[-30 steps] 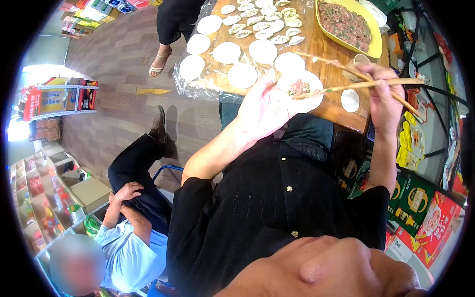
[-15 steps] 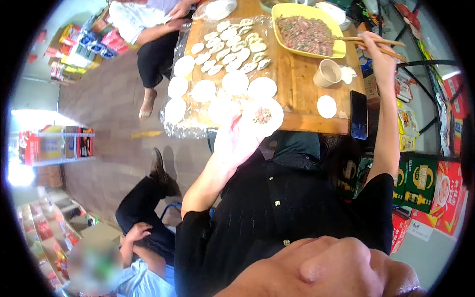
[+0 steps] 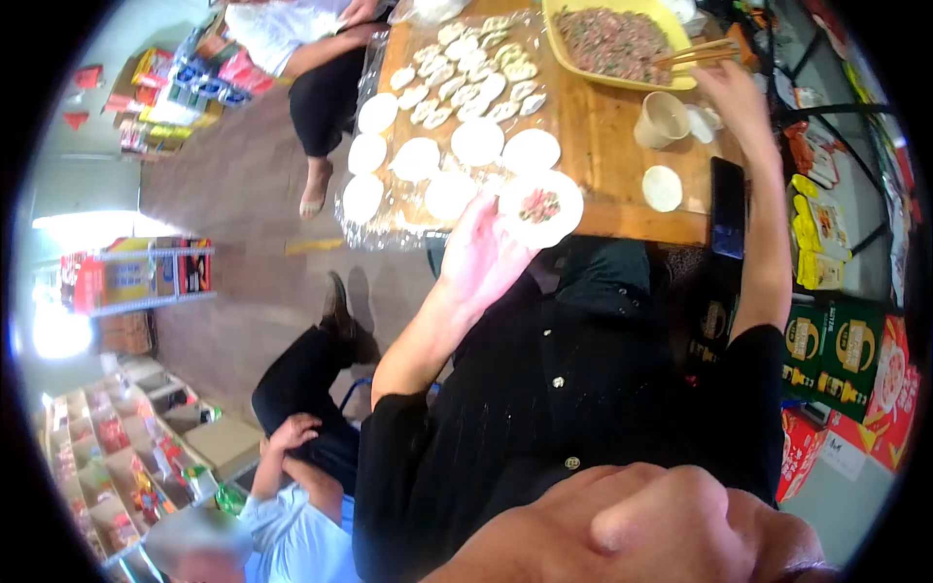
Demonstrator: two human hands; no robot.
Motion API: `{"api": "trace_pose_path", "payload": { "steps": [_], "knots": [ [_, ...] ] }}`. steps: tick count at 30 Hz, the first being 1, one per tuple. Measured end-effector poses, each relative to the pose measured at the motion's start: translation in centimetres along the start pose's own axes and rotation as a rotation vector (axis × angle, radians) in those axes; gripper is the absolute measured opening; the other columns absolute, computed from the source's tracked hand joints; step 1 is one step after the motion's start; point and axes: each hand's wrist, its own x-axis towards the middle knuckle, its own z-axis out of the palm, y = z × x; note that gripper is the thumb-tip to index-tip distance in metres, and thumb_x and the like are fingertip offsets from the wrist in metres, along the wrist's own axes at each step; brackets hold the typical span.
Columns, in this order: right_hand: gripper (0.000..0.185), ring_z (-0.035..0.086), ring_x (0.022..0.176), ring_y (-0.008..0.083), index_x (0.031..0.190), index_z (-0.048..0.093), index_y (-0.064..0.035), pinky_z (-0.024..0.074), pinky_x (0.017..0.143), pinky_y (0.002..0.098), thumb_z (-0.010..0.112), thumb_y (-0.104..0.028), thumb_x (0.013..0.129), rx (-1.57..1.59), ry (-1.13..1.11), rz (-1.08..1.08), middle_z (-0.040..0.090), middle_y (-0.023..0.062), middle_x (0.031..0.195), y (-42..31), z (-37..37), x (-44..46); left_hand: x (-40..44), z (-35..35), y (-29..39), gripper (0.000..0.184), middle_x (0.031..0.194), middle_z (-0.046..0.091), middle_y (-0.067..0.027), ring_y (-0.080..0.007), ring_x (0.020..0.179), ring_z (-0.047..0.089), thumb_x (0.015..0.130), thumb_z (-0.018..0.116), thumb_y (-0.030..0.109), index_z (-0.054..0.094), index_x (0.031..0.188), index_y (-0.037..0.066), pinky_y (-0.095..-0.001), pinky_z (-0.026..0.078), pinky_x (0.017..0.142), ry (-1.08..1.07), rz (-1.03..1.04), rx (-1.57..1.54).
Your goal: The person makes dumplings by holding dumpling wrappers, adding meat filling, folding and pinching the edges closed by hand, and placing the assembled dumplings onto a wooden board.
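My left hand (image 3: 476, 255) holds a round dumpling wrapper (image 3: 562, 222) at the table's near edge, its fingers mostly hidden beneath. A small heap of meat filling (image 3: 538, 204) sits on that wrapper. Beside the yellow bowl (image 3: 630, 80) my right hand (image 3: 731, 97) is empty, with its fingers apart, just below a pair of chopsticks (image 3: 702, 54). These lean on the bowl's rim with their tips in the minced filling (image 3: 612, 44). Several flat wrappers (image 3: 416, 159) lie on plastic film, with rows of folded dumplings (image 3: 466, 78) behind them.
A paper cup (image 3: 662, 120), a single wrapper (image 3: 663, 188) and a phone (image 3: 727, 207) are on the right of the wooden table (image 3: 603, 170). One person sits across at the far left; another (image 3: 301, 515) sits lower left. Packaged goods line the right side.
My right hand has let go of the chopsticks, which now rest in the bowl. The filled wrapper stays in my left hand. The whole view has shifted slightly.
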Motion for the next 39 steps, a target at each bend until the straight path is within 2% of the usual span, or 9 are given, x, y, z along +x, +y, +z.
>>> {"api": "trace_pose_path", "payload": {
  "steps": [4, 6, 10, 12, 18, 22, 27, 34, 39],
  "knots": [
    [0.044, 0.064, 0.095, 0.0221, 0.125, 0.057, 0.0023, 0.0492, 0.087, 0.0311, 0.056, -0.031, 0.095, 0.315, -0.076, -0.123, 0.068, 0.0115, 0.106, -2.8, 1.0, -9.4, 0.4, -0.3, -0.8, 0.052, 0.134, 0.051, -0.0195, -0.029, 0.126, 0.051, 0.103, 0.035, 0.034, 0.041, 0.134, -0.007, -0.0431, 0.04, 0.107, -0.034, -0.028, 0.05],
    [0.058, 0.062, 0.106, 0.025, 0.126, 0.055, 0.0023, 0.0469, 0.094, 0.0379, 0.028, -0.044, 0.103, 0.652, -0.426, -0.101, 0.065, 0.0131, 0.113, -5.5, 3.2, -13.5, 0.9, 0.0, -1.7, 0.053, 0.134, 0.051, -0.0194, -0.0281, 0.125, 0.051, 0.104, 0.033, 0.035, 0.039, 0.136, -0.007, -0.0422, 0.042, 0.106, -0.073, -0.078, 0.08],
    [0.082, 0.051, 0.124, 0.0258, 0.135, 0.042, 0.0054, 0.0377, 0.109, 0.0421, 0.024, -0.065, 0.097, 1.554, -0.694, 0.716, 0.053, 0.0185, 0.132, -8.5, 8.5, -18.8, 1.8, -0.6, -4.3, 0.056, 0.136, 0.05, -0.014, -0.0234, 0.124, 0.052, 0.102, 0.042, 0.036, 0.036, 0.142, -0.003, -0.0375, 0.044, 0.104, -0.08, -0.114, 0.373],
    [0.088, 0.051, 0.124, 0.0272, 0.136, 0.041, 0.0054, 0.038, 0.109, 0.0454, 0.026, -0.07, 0.094, 1.843, -0.817, 0.78, 0.052, 0.0189, 0.133, -7.3, 9.8, -19.7, 2.2, -1.5, -5.2, 0.062, 0.136, 0.049, -0.0115, -0.0205, 0.124, 0.049, 0.098, 0.052, 0.036, 0.033, 0.145, 0.0, -0.0341, 0.04, 0.105, -0.168, -0.009, 0.79],
    [0.083, 0.043, 0.131, 0.0364, 0.139, 0.036, 0.0031, 0.0349, 0.111, 0.0485, 0.026, -0.066, 0.095, 1.986, -0.832, 0.723, 0.044, 0.0269, 0.139, -7.8, 10.4, -21.2, 1.0, 0.5, -4.7, 0.075, 0.139, 0.046, -0.0192, -0.028, 0.125, 0.048, 0.093, 0.059, 0.024, 0.018, 0.151, 0.002, -0.0388, 0.035, 0.107, -0.322, 0.205, 1.463],
    [0.061, 0.056, 0.112, 0.0245, 0.131, 0.047, -0.0019, 0.043, 0.099, 0.0392, 0.032, -0.053, 0.1, 1.982, -0.905, 0.815, 0.057, 0.0101, 0.123, -5.2, 11.0, -23.0, 0.6, 2.7, -3.6, 0.067, 0.138, 0.044, -0.0263, -0.0398, 0.126, 0.044, 0.091, 0.06, 0.027, 0.031, 0.145, 0.0, -0.0443, 0.036, 0.107, -0.391, 0.229, 1.917],
    [0.04, 0.054, 0.116, 0.0279, 0.127, 0.049, -0.0048, 0.0415, 0.103, 0.046, 0.041, -0.034, 0.101, 2.274, -0.754, 0.817, 0.057, 0.0133, 0.124, -4.5, 9.3, -23.4, 3.2, 5.9, -3.0, 0.053, 0.137, 0.045, -0.0237, -0.0407, 0.125, 0.044, 0.09, 0.06, 0.025, 0.047, 0.134, -0.001, -0.0441, 0.038, 0.104, -0.396, 0.405, 2.297],
    [0.032, 0.057, 0.115, 0.0255, 0.124, 0.048, -0.004, 0.0446, 0.1, 0.0398, 0.051, -0.023, 0.098, 1.779, -0.435, 0.576, 0.059, 0.0169, 0.121, -0.5, 10.3, -22.6, 13.5, 5.8, -3.8, 0.037, 0.116, 0.063, -0.0161, -0.0288, 0.094, 0.065, 0.093, 0.058, 0.027, 0.061, 0.123, 0.007, -0.0375, 0.052, 0.079, -0.354, 0.423, 2.002],
    [0.033, 0.058, 0.109, 0.024, 0.124, 0.046, -0.0033, 0.0473, 0.095, 0.0379, 0.051, -0.022, 0.097, 1.639, -0.464, 0.651, 0.059, 0.016, 0.117, 1.2, 8.7, -23.9, 12.5, 2.7, -4.6, 0.033, 0.11, 0.065, -0.016, -0.029, 0.097, 0.063, 0.091, 0.06, 0.023, 0.064, 0.118, 0.005, -0.0379, 0.05, 0.082, -0.226, 0.283, 2.04]
  ]
}}
